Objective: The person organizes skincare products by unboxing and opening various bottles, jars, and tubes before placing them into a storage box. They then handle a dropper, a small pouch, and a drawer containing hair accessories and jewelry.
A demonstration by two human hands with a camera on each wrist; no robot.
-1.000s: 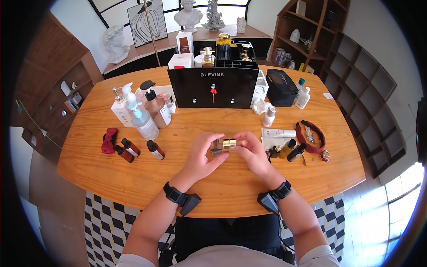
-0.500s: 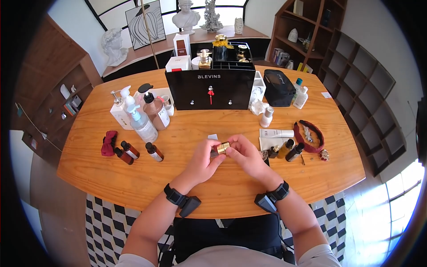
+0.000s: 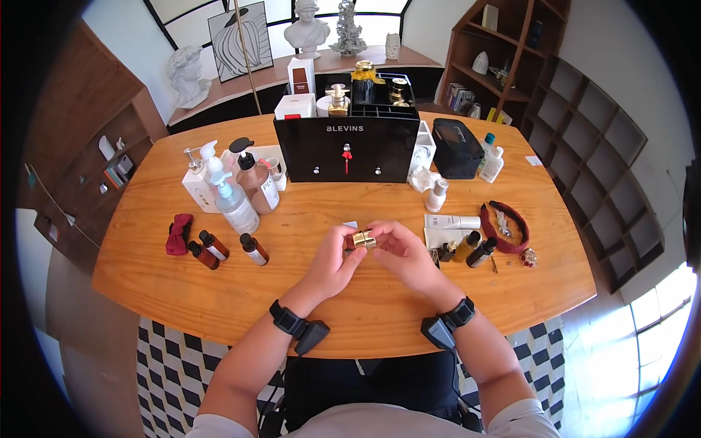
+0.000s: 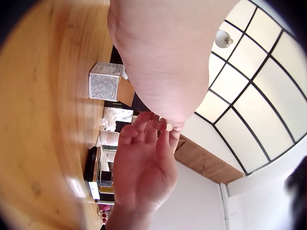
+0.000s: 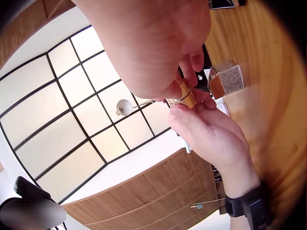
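Note:
A small gold cylindrical case [image 3: 363,239] with a band around it is between both hands, above the middle of the table. My left hand [image 3: 330,264] grips it between thumb and fingers. The fingertips of my right hand [image 3: 403,259] pinch its other end. In the right wrist view, the gold case [image 5: 187,97] shows partly between the fingertips, which hide the rest. Just beyond the hands stands a small printed box [image 4: 104,85] with a brownish flap sticking out, mostly covered by the hands in the head view.
A black organizer [image 3: 347,157] stands at the back. On the left are pump bottles [image 3: 237,208], small brown bottles [image 3: 253,250] and a red bow [image 3: 179,235]. To the right lie tubes [image 3: 453,222], small dark bottles [image 3: 480,253] and a red headband [image 3: 520,226].
Both hands have moved slightly left with the gold case and drawn closer together. The case has turned between the fingers. The box's top edge now shows beyond the hands.

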